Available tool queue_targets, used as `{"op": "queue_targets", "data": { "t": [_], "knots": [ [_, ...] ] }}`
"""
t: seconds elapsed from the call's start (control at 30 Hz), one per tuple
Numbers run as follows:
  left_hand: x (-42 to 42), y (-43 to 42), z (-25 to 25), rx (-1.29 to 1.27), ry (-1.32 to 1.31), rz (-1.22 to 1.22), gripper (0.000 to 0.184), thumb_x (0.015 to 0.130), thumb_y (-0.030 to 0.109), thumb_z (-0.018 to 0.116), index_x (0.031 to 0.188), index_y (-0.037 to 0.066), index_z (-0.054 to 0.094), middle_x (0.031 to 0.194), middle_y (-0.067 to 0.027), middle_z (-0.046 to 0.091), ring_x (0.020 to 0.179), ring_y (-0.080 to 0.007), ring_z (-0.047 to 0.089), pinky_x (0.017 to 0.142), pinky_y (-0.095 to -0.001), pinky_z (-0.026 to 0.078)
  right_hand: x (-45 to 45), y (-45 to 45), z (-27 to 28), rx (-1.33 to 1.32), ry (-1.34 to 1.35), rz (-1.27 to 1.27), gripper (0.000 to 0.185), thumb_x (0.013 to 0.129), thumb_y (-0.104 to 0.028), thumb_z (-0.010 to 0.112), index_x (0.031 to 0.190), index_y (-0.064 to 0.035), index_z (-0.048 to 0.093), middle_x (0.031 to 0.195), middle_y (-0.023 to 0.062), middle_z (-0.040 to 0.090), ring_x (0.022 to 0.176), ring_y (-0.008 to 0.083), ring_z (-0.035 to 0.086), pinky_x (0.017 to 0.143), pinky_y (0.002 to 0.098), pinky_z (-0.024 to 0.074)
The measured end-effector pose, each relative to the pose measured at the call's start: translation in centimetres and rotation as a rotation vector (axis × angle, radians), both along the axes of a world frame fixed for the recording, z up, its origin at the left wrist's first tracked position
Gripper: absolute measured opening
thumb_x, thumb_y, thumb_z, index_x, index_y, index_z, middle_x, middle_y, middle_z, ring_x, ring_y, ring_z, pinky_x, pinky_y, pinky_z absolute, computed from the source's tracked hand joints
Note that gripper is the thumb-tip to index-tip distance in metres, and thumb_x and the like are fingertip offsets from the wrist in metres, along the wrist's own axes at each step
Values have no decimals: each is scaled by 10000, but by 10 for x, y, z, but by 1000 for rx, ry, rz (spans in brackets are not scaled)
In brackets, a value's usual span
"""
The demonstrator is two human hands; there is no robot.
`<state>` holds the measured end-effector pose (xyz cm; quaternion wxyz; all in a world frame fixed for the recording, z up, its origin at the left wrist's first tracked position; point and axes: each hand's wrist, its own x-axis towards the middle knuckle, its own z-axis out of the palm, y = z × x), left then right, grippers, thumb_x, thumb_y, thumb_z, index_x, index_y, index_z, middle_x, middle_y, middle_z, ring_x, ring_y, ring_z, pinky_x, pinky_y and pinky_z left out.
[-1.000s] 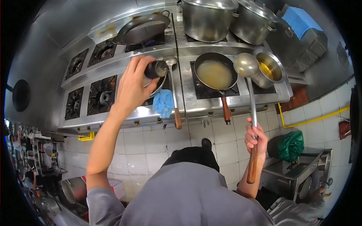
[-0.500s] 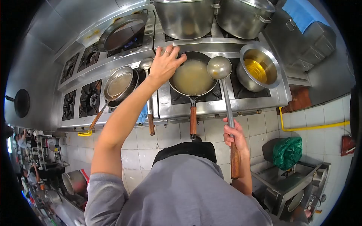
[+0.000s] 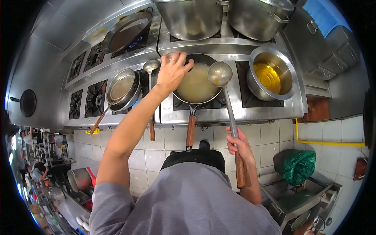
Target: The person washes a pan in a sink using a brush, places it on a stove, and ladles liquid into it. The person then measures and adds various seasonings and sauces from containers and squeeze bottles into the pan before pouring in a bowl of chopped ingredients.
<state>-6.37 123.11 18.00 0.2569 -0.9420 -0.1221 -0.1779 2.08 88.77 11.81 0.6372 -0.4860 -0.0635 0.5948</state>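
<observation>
My right hand [image 3: 239, 144] is closed round the wooden-handled grip of a large ladle [image 3: 220, 74]. Its metal bowl hangs over the right edge of a frying pan [image 3: 203, 59], which holds cloudy yellowish liquid [image 3: 197, 85]. At the pan's upper left, my left hand [image 3: 174, 72] has its fingers curled over a small round metal thing [image 3: 171, 58], mostly hidden beneath them. A second ladle [image 3: 151, 65] lies to the left of the pan, partly behind my left forearm. Right of the pan stands a metal pot [image 3: 288, 66] with clear golden liquid.
A wooden-handled strainer [image 3: 122, 87] rests on a pan at the left burners. Two large stockpots [image 3: 190, 19] stand at the back. A wide pan [image 3: 127, 33] sits over a blue flame at back left. The pan's handle [image 3: 191, 127] sticks out past the stove edge.
The view has shifted slightly. My right hand has moved the ladle's bowl a little left and lower over the pan's edge. A metal thing now shows under my left fingers.
</observation>
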Motion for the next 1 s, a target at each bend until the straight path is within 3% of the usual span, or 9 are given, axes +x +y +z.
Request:
{"op": "queue_targets", "data": {
  "t": [0.13, 0.23, 0.3, 0.4, 0.6, 0.73, 0.87, 0.93, 1.0],
  "knots": [
    [-2, 2, -10, -61, -53, 28, 318, 829, 182, 590, 1145, 211, 581, 1191, -55, 519, 1197, -238, 457, 939, -511, 373, 7, 4, 5, -7, -48, 41, 364, 898, -66, 601, 1235, -70, 464, 786, -18, 469, 460, 34, 354, 400, 211, 297],
    [-5, 6, -22, 37, 3, -74, 315, 830, 185, 589, 1143, 209, 583, 1190, -48, 521, 1202, -232, 459, 937, -516, 373, 10, 7, 5, -16, -67, 60, 369, 897, -67, 608, 1237, -71, 464, 796, -18, 464, 461, 34, 357, 401, 217, 303],
    [-4, 3, -17, -71, -27, 108, 312, 836, 187, 582, 1148, 203, 584, 1211, -51, 519, 1215, -230, 460, 950, -525, 370, 9, 6, 2, -17, -74, 62, 371, 895, -69, 615, 1235, -73, 466, 797, -19, 457, 462, 34, 358, 401, 219, 305],
    [-6, 1, -26, -81, -44, 139, 326, 841, 191, 580, 1167, 188, 583, 1232, -57, 514, 1246, -237, 447, 960, -537, 364, 12, 10, 3, -20, -111, 68, 370, 889, -77, 634, 1223, -74, 474, 799, -21, 446, 462, 32, 362, 400, 218, 306],
    [-12, 10, -35, 23, 96, -27, 344, 847, 194, 571, 1189, 156, 583, 1256, -71, 504, 1283, -250, 428, 971, -545, 359, 14, 8, 2, -43, -159, 67, 361, 872, -64, 661, 1189, -79, 488, 772, -29, 439, 452, 32, 361, 391, 221, 301],
    [-8, 6, -40, 11, 78, -14, 327, 858, 200, 562, 1181, 151, 584, 1305, -64, 488, 1288, -249, 423, 962, -563, 377, 10, 11, 1, -67, -158, 86, 355, 872, -72, 671, 1180, -92, 496, 757, -38, 438, 450, 33, 368, 387, 223, 300],
    [-6, -2, -37, 11, 56, 24, 321, 858, 200, 563, 1174, 149, 584, 1303, -63, 484, 1288, -250, 421, 954, -576, 389, 11, 12, -5, -64, -184, 113, 353, 874, -80, 676, 1179, -95, 497, 696, -38, 436, 443, 35, 369, 387, 225, 300],
    [-4, -5, -29, -58, 47, 207, 350, 858, 182, 552, 1206, 190, 584, 1289, -58, 510, 1258, -255, 447, 972, -546, 366, 11, 16, -6, -80, -236, 117, 336, 884, -82, 661, 1177, -94, 497, 675, -36, 432, 439, 41, 371, 386, 231, 302],
    [-7, -8, -35, -24, 23, 149, 345, 856, 186, 553, 1199, 190, 585, 1287, -56, 510, 1253, -253, 451, 972, -545, 367, 14, 17, -7, -104, -300, 136, 320, 893, -84, 645, 1176, -93, 497, 654, -34, 428, 435, 47, 373, 385, 238, 304]
  ]
}}
